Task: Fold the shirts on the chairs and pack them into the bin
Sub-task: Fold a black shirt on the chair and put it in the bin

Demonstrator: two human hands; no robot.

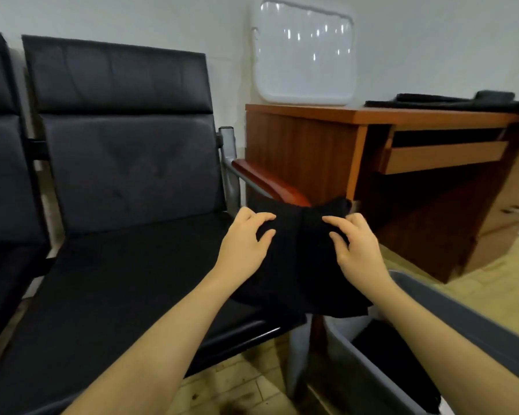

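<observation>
So the black shirt (297,265) is bunched up on the right end of the chair seat (126,283), its far edge draped up against the wooden armrest (270,184) and its near edge hanging a bit off the seat's front corner, right above the grey bin (462,307). Both your hands are on it: left hand (244,244) with fingers curled down, pinching the cloth on its left side, right hand (357,247) doing the same on the right side, so you've got a fold of fabric gathered between them. The shirt's long axis looks like it runs away from you, from the seat edge toward the armrest. The bin sits down to your right, so your right hand is the nearer one to it, and the drop is basically a short swing right and down.

Fabric's soft, matte, floppy, with a crease down the middle, so it'll probably sag if you lift by one side only. Seat is smooth black padded leatherette. There's something dark already in the bin, can't tell what. Brown wooden desk (312,151) stands just beyond the armrest
</observation>
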